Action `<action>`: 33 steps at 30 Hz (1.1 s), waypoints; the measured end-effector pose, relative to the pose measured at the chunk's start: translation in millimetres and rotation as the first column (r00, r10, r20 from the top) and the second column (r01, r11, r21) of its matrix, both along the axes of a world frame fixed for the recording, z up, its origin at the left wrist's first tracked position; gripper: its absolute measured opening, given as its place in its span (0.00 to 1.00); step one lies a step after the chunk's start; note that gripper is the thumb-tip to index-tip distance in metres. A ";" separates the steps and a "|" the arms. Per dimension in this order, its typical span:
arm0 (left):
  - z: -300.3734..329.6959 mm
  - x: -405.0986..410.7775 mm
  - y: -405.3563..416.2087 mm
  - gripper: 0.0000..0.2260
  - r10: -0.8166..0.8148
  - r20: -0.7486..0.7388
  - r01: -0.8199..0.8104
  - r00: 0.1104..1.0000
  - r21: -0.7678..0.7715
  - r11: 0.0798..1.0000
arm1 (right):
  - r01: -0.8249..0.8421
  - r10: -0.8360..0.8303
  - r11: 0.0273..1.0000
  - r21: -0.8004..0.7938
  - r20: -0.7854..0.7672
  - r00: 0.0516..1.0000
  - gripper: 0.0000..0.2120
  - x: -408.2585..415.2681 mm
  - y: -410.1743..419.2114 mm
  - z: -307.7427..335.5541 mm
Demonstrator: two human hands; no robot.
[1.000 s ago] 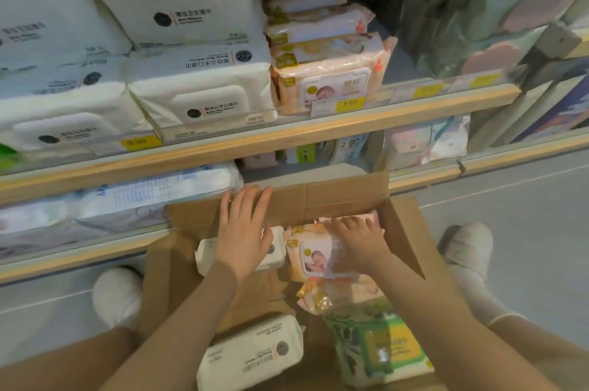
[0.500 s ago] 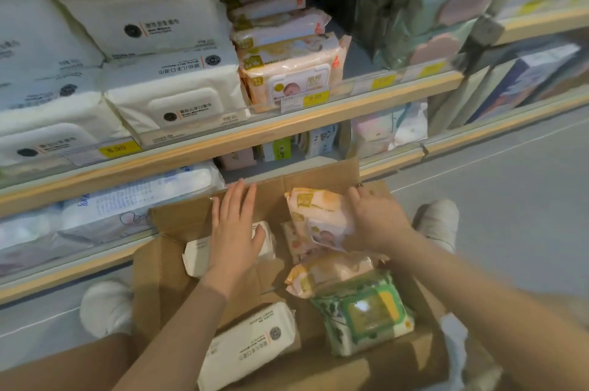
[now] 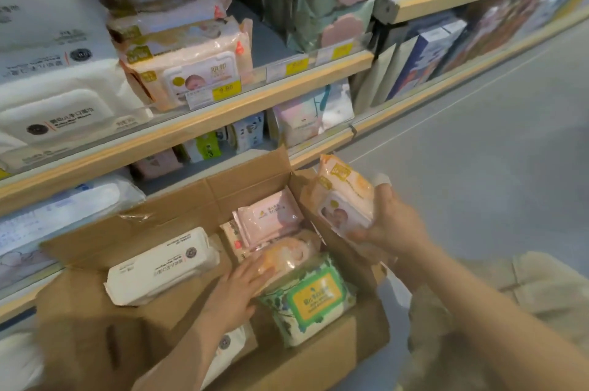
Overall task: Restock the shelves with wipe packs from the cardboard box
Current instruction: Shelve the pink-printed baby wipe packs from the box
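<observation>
One peach wipe pack [image 3: 345, 196] held upright, lengthwise vertical.

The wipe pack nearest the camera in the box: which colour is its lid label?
Yellow with a green border, on the wipe pack; the head view shows it.

Open brown cardboard box [image 3: 318, 362] on floor before shelves, flaps raised. Inside: white rectangular wipe pack [image 3: 162, 266] at left, tilted; pale pink flat pack [image 3: 271, 218] at back; peach-orange soft pack [image 3: 290, 255] mid-box under left hand's fingertips; green-and-yellow labelled pack [image 3: 310, 298] at front right. Peach pack with baby-face lid [image 3: 345, 196] raised above box's right edge, gripped by right hand. Matching peach packs stacked on wood-edged upper shelf [image 3: 255, 97].
</observation>
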State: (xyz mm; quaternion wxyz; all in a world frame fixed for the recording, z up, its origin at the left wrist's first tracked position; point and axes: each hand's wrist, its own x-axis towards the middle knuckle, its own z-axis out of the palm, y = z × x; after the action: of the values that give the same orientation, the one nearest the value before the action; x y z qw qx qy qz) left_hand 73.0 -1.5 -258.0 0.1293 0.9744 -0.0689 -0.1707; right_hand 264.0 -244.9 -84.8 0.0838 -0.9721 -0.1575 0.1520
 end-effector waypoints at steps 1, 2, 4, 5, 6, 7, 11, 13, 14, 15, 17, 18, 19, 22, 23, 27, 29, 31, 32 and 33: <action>-4.0 -0.8 1.2 0.52 0.004 -0.033 -0.004 0.999 -0.014 1.000 | 0.020 -0.019 1.000 0.013 -0.009 1.000 0.36 -0.5 -1.5 -4.7; -6.2 -0.9 1.9 0.52 0.021 -0.030 -0.022 0.999 -0.020 1.000 | 0.027 -0.027 0.999 0.019 -0.008 1.000 0.36 -0.2 -1.6 -7.5; -6.8 2.9 1.1 0.53 0.042 -0.054 -0.043 0.998 -0.009 0.999 | 0.021 -0.021 0.999 0.025 0.000 1.000 0.35 3.2 -0.4 -10.6; -7.5 6.4 0.3 0.53 0.062 -0.071 -0.063 0.996 -0.022 0.998 | 0.026 -0.026 0.999 0.036 -0.002 1.000 0.35 5.4 1.2 -12.0; -9.3 9.8 -0.5 0.53 0.083 -0.069 -0.086 0.994 -0.041 0.995 | 0.035 -0.035 0.998 0.046 -0.002 0.999 0.35 7.4 3.9 -13.1; -10.5 14.2 -1.5 0.52 0.096 -0.050 -0.099 0.994 -0.064 0.993 | 0.043 -0.043 0.998 0.051 0.003 0.999 0.36 9.3 7.0 -13.9; -15.4 29.6 -3.0 0.41 0.154 -0.014 -0.155 0.988 -0.107 0.982 | 0.052 -0.053 0.998 0.042 0.027 0.998 0.36 14.5 18.8 -17.9; -11.8 31.8 -3.8 0.38 0.165 -0.016 -0.165 0.986 -0.144 0.976 | 0.052 -0.053 0.998 0.029 0.032 0.998 0.35 16.4 20.8 -19.5; -8.3 33.2 -3.6 0.36 0.162 -0.015 -0.162 0.987 -0.150 0.975 | 0.053 -0.053 0.998 0.030 0.027 0.998 0.35 17.0 20.9 -19.1; -4.4 35.6 -2.9 0.33 0.156 -0.001 -0.154 0.988 -0.152 0.976 | 0.054 -0.054 0.998 0.036 0.018 0.998 0.34 18.1 20.4 -19.5; 6.0 42.7 0.4 0.27 0.140 0.019 -0.135 0.990 -0.170 0.976 | 0.052 -0.053 0.998 0.045 0.005 0.999 0.34 20.0 19.0 -18.5; 13.8 46.4 3.0 0.25 0.143 0.027 -0.135 0.989 -0.192 0.972 | 0.057 -0.057 0.997 0.053 -0.005 0.998 0.34 20.9 18.5 -17.6; 22.1 49.8 6.6 0.24 0.143 0.027 -0.134 0.989 -0.211 0.968 | 0.064 -0.063 0.996 0.066 -0.013 0.998 0.34 22.1 18.4 -15.9; 55.7 50.6 23.9 0.23 0.101 0.024 -0.095 0.995 -0.175 0.980 | 0.059 -0.057 0.994 0.091 -0.026 0.998 0.36 24.1 20.4 -5.1; 69.1 48.4 31.7 0.24 0.098 0.030 -0.093 0.995 -0.152 0.984 | 0.045 -0.043 0.995 0.089 -0.019 0.999 0.36 24.3 22.3 1.2; 133.1 35.5 59.1 0.23 0.146 0.083 -0.138 0.986 -0.087 0.987 | -0.020 0.014 0.995 0.099 0.060 0.998 0.38 22.3 34.1 38.8; 163.0 27.5 69.0 0.23 0.193 0.115 -0.189 0.975 -0.041 0.981 | -0.050 0.038 0.992 0.112 0.106 0.994 0.38 19.8 42.7 60.8; 190.6 18.3 79.4 0.22 0.245 0.151 -0.246 0.958 -0.014 0.969 | -0.072 0.052 0.989 0.130 0.153 0.987 0.36 17.7 52.4 83.1; 203.9 12.9 85.7 0.22 0.261 0.176 -0.266 0.949 0.005 0.964 | -0.084 0.060 0.988 0.133 0.175 0.983 0.36 17.3 58.2 94.4; 217.4 7.5 92.2 0.22 0.273 0.200 -0.283 0.941 0.021 0.959 | -0.102 0.074 0.986 0.133 0.198 0.977 0.35 16.7 65.1 106.7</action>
State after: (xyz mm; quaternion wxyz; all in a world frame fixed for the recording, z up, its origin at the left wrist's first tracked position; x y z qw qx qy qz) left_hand 80.5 90.7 -40.6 0.1206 0.9892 0.0610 -0.0558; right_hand 280.7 -179.8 21.9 0.1306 -0.9658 -0.2183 0.0495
